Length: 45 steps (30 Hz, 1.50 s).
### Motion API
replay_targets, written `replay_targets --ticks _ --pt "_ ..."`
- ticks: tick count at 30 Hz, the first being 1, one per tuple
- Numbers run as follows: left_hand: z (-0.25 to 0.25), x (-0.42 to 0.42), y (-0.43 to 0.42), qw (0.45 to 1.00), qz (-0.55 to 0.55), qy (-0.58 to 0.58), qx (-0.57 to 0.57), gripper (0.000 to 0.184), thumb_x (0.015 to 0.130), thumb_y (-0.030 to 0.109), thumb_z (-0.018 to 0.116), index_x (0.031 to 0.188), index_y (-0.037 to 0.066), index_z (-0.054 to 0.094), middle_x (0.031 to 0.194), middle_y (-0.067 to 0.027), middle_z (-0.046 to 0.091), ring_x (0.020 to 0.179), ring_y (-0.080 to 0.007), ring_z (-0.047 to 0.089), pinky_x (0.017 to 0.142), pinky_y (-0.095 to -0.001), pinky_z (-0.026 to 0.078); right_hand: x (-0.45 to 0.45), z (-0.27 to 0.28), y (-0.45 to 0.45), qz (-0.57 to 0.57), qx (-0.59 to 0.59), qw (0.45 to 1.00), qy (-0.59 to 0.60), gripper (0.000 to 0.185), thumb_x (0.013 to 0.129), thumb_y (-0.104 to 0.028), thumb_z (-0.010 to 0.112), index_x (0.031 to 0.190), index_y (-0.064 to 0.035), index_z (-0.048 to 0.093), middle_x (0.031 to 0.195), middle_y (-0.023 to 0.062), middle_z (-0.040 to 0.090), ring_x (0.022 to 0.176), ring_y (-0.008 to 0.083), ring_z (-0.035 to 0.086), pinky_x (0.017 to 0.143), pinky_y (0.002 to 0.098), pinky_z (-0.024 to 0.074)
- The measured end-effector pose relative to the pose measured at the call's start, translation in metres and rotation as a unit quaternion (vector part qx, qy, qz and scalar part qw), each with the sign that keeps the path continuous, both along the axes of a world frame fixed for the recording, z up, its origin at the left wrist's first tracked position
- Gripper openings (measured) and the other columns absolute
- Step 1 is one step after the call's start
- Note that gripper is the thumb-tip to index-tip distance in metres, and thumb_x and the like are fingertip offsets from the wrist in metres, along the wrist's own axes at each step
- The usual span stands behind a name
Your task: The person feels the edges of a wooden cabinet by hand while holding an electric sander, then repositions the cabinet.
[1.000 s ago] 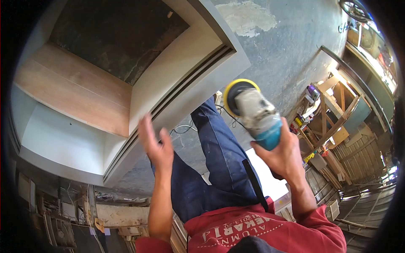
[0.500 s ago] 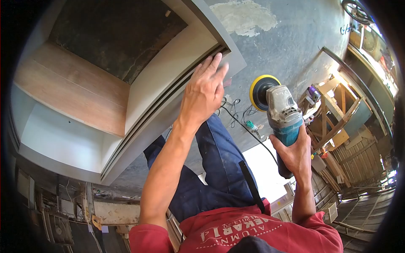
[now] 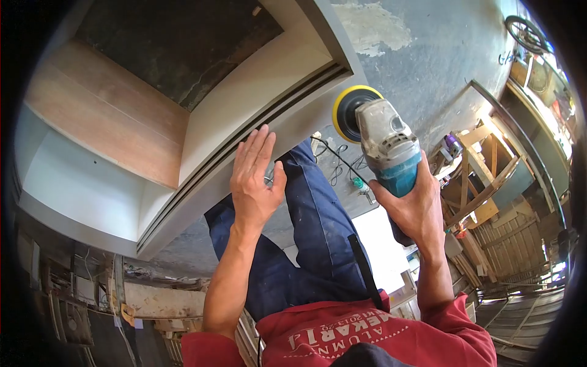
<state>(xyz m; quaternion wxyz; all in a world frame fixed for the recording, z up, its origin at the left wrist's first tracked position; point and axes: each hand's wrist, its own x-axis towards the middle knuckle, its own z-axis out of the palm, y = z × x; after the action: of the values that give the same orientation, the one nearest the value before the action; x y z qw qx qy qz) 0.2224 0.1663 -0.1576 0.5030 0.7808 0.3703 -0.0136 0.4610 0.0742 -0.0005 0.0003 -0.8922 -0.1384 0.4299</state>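
Note:
My right hand (image 3: 413,205) is wrapped round the teal and grey body of a power sander (image 3: 388,144). The tool's round black pad with a yellow rim (image 3: 350,115) is beside the grey edge of a cabinet frame (image 3: 309,113). My left hand (image 3: 255,183) holds nothing, its fingers stretched out over the lower edge of that frame, near the dark grooves; whether it touches the surface cannot be told. A dark cable runs up behind the sander.
Inside the cabinet is a brown wooden shelf (image 3: 116,110). On the floor lie loose cables and a green tool (image 3: 359,183). A white panel (image 3: 379,248) is beside my legs. Wooden frames (image 3: 483,171) and a wheel (image 3: 527,33) are at the right.
My left hand went up along the grooved frame, then came back down and left. The sander in my right hand swung right, away from the frame, and is now back close to its edge.

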Motion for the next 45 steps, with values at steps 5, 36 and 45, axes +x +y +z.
replay_targets --ticks 5,36,45 --pt "0.016 -0.029 -0.003 0.994 0.091 -0.036 -0.041 0.039 0.095 0.001 0.065 0.134 0.0 0.071 0.13 -0.0186 0.075 0.121 -0.0392 0.071 0.106 -0.0472 0.054 -0.005 -0.016 0.019 0.049 -0.002 0.999 0.021 0.06 0.082 -0.034 0.086 0.116 0.0061 0.057 0.092 0.0312 0.074 0.087 0.0472 0.078 0.081 0.0509 0.0599" --pt "0.053 -0.287 -0.136 0.887 0.141 0.379 -0.222 0.056 0.097 0.016 0.07 0.151 0.004 0.058 0.169 -0.0256 0.04 0.157 -0.0461 0.034 0.13 -0.0517 0.03 -0.068 -0.018 0.061 0.146 -0.056 0.984 0.081 0.059 0.084 -0.034 0.086 0.114 0.0047 0.054 0.084 0.0325 0.073 0.083 0.0493 0.077 0.077 0.0552 0.0614" --pt "0.049 -0.292 -0.142 0.89 0.153 0.368 -0.22 0.056 0.096 0.015 0.071 0.15 0.005 0.059 0.168 -0.0249 0.041 0.157 -0.0466 0.035 0.129 -0.0522 0.03 -0.037 -0.018 0.06 0.085 -0.071 0.994 0.003 0.061 0.082 -0.036 0.086 0.118 0.0079 0.063 0.099 0.0299 0.076 0.093 0.0407 0.079 0.086 0.0483 0.0592"
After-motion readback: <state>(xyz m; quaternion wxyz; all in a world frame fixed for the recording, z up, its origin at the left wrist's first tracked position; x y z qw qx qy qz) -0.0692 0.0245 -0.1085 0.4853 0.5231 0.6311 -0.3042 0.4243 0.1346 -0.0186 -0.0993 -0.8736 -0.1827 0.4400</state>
